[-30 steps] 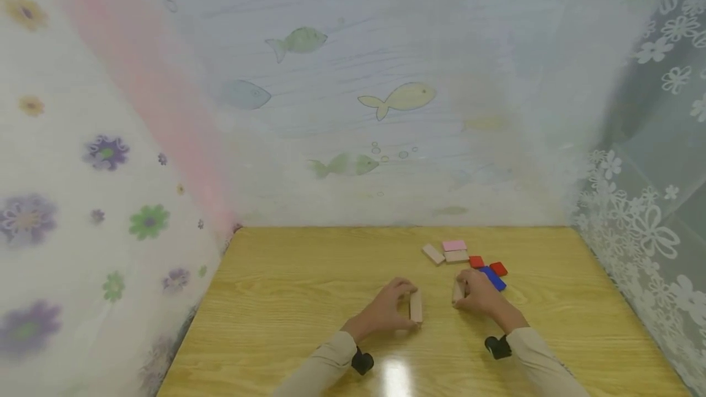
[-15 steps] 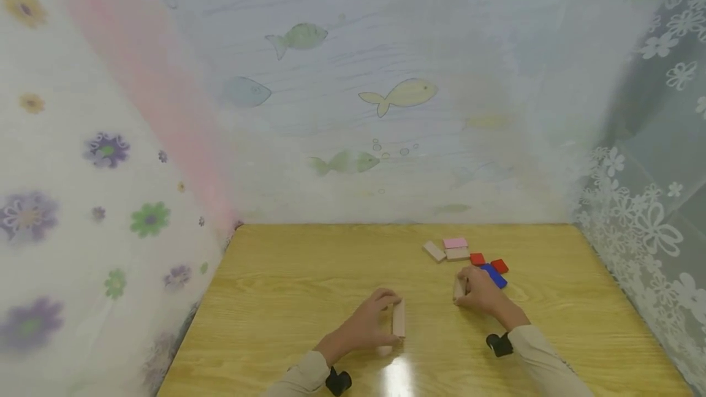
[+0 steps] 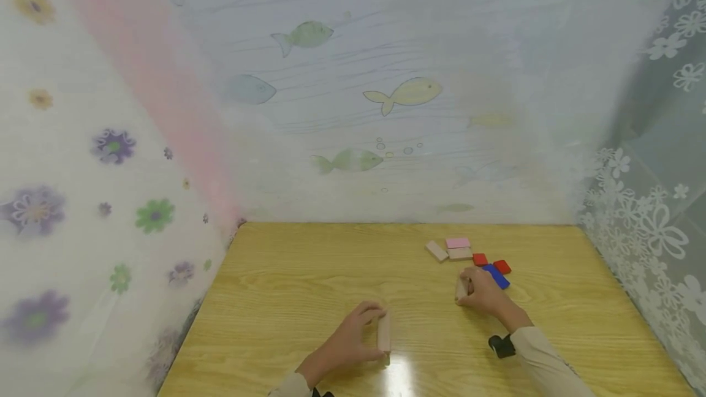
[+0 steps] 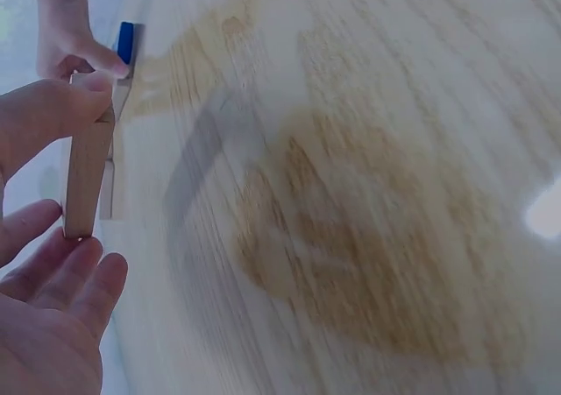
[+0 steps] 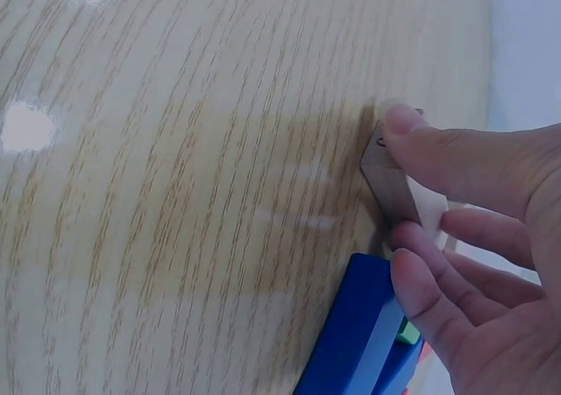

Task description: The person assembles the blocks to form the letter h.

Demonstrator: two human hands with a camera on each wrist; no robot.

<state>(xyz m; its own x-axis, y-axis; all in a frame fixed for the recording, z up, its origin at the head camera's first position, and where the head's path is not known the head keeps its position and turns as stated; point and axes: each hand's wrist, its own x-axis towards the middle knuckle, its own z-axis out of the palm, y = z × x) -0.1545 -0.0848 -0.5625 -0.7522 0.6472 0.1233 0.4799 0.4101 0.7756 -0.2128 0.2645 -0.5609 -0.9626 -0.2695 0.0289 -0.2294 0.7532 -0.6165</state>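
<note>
Between thumb and fingertips, my left hand [image 3: 347,340] holds a long plain wooden block [image 3: 383,332] by its two ends, toward the front middle of the table. The left wrist view shows that wooden block [image 4: 88,176] with the thumb on one end and fingertips at the other. Further right, my right hand [image 3: 489,297] pinches a second plain wooden block [image 3: 461,288]. In the right wrist view the thumb presses one end of this wooden block [image 5: 390,185]. A blue block [image 3: 498,277] lies beside the right hand, close to its fingers.
Two red blocks [image 3: 480,259] lie behind the right hand. A pink block [image 3: 458,242] touches a wooden block [image 3: 459,254], with another wooden block [image 3: 436,251] angled to their left. A bit of green [image 5: 407,332] shows by the blue block. Patterned sheets surround the table [image 3: 309,274].
My left hand has moved left and toward the front edge with its wooden block, away from the right hand. The right hand stays in place with its block.
</note>
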